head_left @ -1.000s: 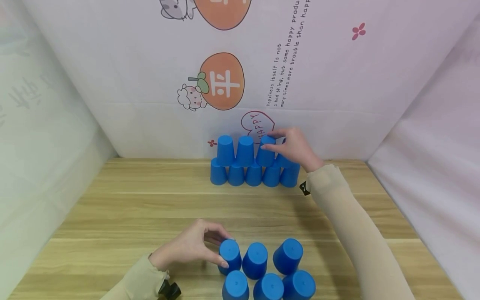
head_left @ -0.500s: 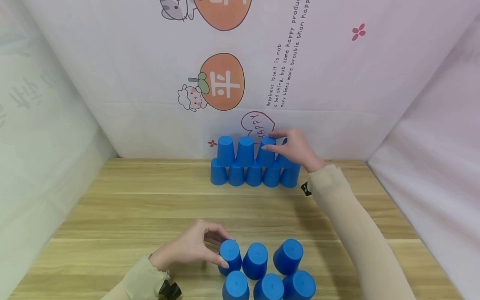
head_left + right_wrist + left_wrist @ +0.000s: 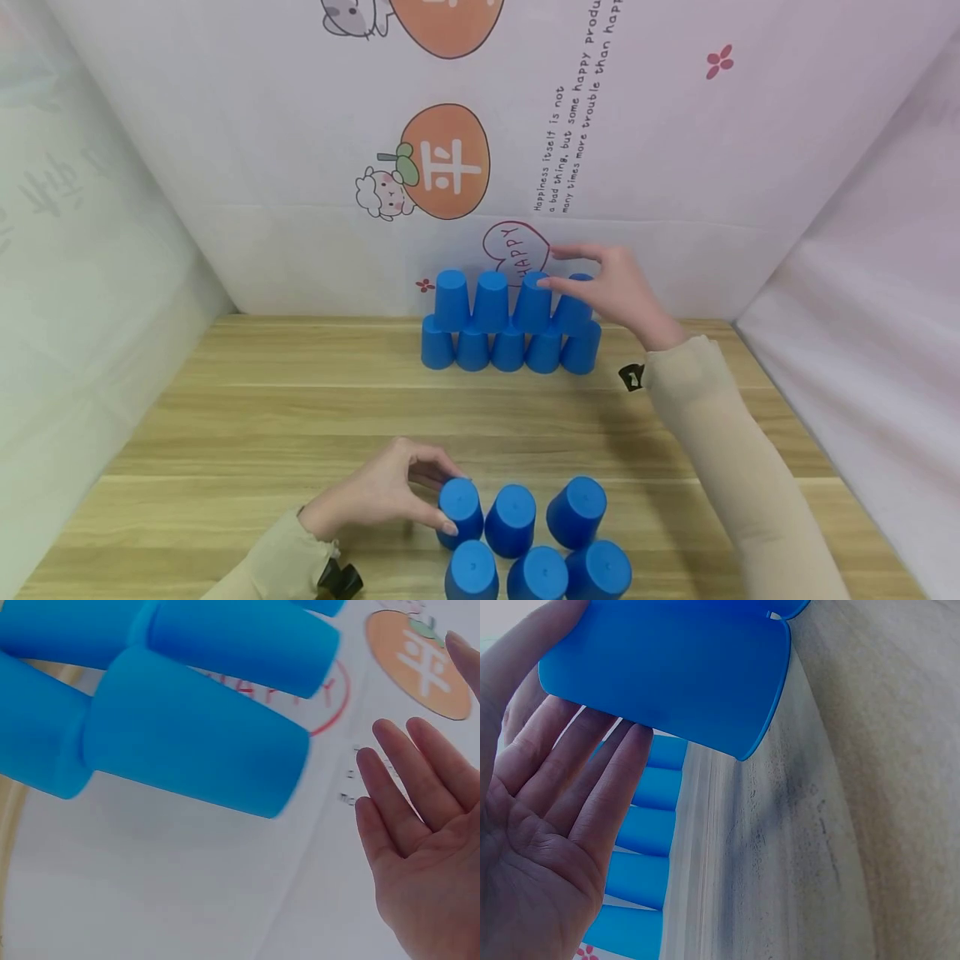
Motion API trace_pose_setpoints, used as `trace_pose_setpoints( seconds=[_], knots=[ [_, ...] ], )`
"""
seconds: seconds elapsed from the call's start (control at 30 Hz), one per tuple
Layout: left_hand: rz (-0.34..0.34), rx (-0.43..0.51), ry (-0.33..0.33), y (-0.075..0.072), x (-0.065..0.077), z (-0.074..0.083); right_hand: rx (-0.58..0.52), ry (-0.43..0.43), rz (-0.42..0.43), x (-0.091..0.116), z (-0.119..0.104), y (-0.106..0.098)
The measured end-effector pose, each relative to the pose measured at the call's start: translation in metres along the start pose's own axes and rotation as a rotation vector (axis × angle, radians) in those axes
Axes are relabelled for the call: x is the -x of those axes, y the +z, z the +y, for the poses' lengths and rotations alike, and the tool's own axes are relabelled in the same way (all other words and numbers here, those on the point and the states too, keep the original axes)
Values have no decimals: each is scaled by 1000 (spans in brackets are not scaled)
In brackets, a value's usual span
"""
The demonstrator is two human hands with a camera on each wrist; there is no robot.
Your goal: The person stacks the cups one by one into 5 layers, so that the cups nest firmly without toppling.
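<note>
My left hand [image 3: 390, 492] grips an upside-down blue plastic cup [image 3: 460, 510] at the left end of the near group, thumb on the near side and fingers behind. That cup [image 3: 667, 675] fills the top of the left wrist view. At the back wall stands a two-row stack of upside-down blue cups, the upper cups [image 3: 451, 302] straddling the lower cups [image 3: 472, 350]. Just above the right part of the stack is my right hand [image 3: 618, 287], its fingers spread and holding nothing. In the right wrist view the hand [image 3: 427, 810] is apart from the rightmost upper cup [image 3: 199, 735].
Several more upside-down blue cups stand near the front edge, including a cup [image 3: 576, 512] set slightly apart at the right. The wooden table [image 3: 315, 400] meets a printed white backdrop [image 3: 637, 167] close behind the stack. White cloth also hangs at both sides.
My right hand has let go of the third upper cup and moved right and slightly up, its fingers opening. That cup stays on the stack. My left hand has not moved.
</note>
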State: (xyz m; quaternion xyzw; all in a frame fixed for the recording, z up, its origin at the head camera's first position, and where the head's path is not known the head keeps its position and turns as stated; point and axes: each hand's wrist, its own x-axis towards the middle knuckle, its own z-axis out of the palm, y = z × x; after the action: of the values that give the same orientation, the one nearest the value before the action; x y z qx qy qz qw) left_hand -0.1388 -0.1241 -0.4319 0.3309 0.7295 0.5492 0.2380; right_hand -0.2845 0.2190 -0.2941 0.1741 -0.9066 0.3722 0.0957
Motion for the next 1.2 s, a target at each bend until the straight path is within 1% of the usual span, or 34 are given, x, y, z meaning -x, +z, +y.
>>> trace_pose_setpoints(
  seconds=[0.2, 0.33, 0.53, 0.6, 0.7, 0.77, 0.9, 1.0, 1.2],
  knots=[
    [-1, -6, -2, 0, 0, -1, -31, -46, 13, 15, -6, -9],
    [-3, -7, 0, 0, 0, -2, -46, -74, 2, 29, -8, -11],
    [-2, -21, -5, -1, 0, -1, -24, -131, -50, 58, -12, -8],
    [-1, -22, -9, -1, 0, -1, -22, -131, -84, 68, -12, -5],
    [0, -24, -14, -2, 0, -1, -12, -123, -136, 83, -12, 1],
    [2, -25, -13, -1, 0, 0, -4, -133, -165, 93, -12, 7],
    [3, -22, -15, 0, 0, 0, -3, -217, -201, 113, -8, 24],
    [4, -20, -16, 0, 1, 0, -42, -255, -252, 126, -4, 39],
    [15, -29, -9, -2, -1, -2, -130, -265, -393, 148, -1, 66]
  ],
)
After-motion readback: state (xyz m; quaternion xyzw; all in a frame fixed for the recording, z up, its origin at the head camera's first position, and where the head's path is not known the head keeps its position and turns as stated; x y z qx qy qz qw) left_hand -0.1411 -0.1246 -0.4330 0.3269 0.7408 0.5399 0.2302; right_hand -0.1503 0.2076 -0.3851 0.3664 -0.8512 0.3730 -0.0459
